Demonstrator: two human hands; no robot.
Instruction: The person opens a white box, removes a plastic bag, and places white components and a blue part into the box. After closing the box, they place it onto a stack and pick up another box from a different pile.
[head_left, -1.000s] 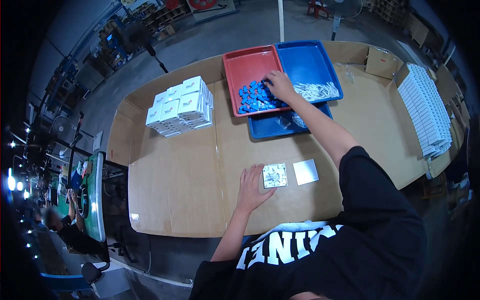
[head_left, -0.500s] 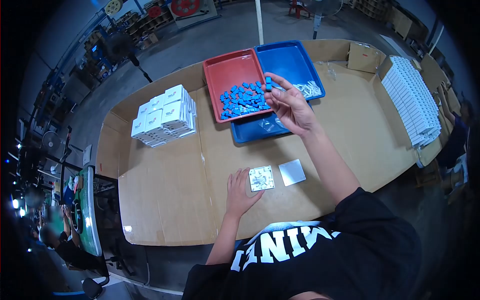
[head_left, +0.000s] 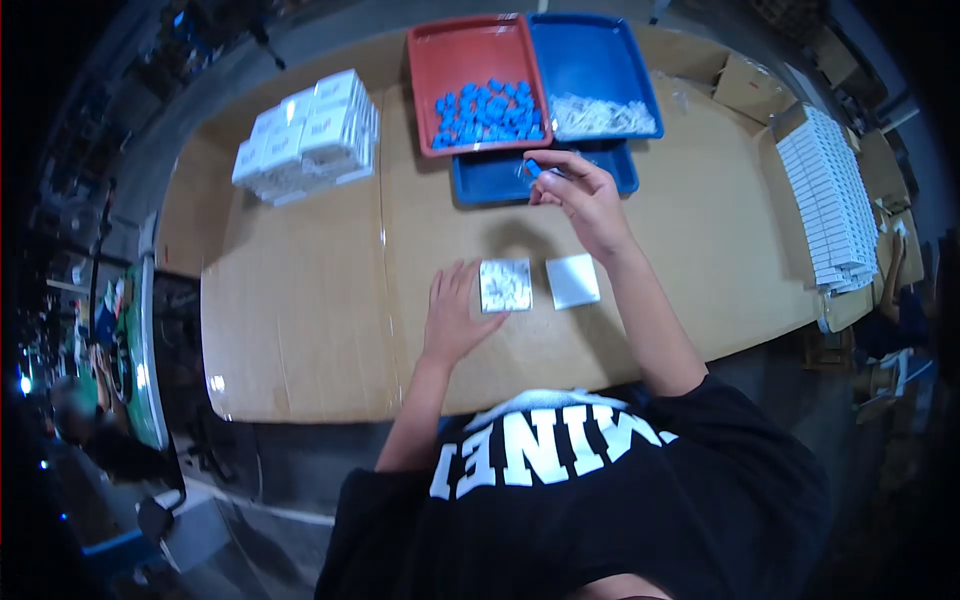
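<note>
My right hand (head_left: 585, 200) is raised above the table, thumb and fingers pinching a small blue block (head_left: 533, 168). My left hand (head_left: 457, 318) rests on the cardboard with its fingers apart, along the left edge of a square white plastic box (head_left: 506, 285). The inside of that box faces up, its details blurred. Just right of it lies a plain white square plate (head_left: 573, 280). Many similar blue blocks (head_left: 487, 115) are heaped in a red tray (head_left: 472, 50), beyond my right hand.
Slim white pieces (head_left: 600, 115) lie in a blue tray (head_left: 585, 50) beside the red one. Another blue tray (head_left: 480, 180) sits partly beneath both. Stacked white boxes (head_left: 310, 135) stand at left, long white stacks (head_left: 825, 200) at right. Cardboard (head_left: 300, 330) covers the table.
My right hand has come back from the trays toward me with the blue block. My left hand stays by the white box. The camera view has tilted downward.
</note>
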